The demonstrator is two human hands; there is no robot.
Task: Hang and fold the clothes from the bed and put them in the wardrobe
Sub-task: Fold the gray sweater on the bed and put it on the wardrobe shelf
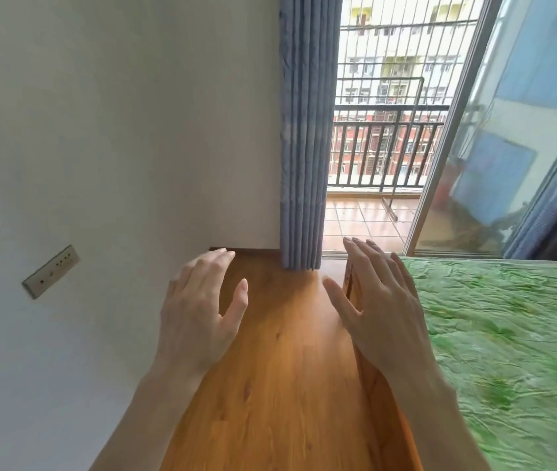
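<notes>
- clothes: i see none on the green bed (508, 334) part in view, and no wardrobe.
- my left hand (199, 311) and right hand (382, 307) are spread, holding nothing, over the wood floor (287, 368).
- i can't tell how much is done.

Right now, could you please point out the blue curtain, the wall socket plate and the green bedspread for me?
blue curtain (302, 137), head view, on the middle folds.
wall socket plate (51, 271), head view, on the centre of the plate.
green bedspread (508, 334), head view, on a bare crinkled patch.
</notes>
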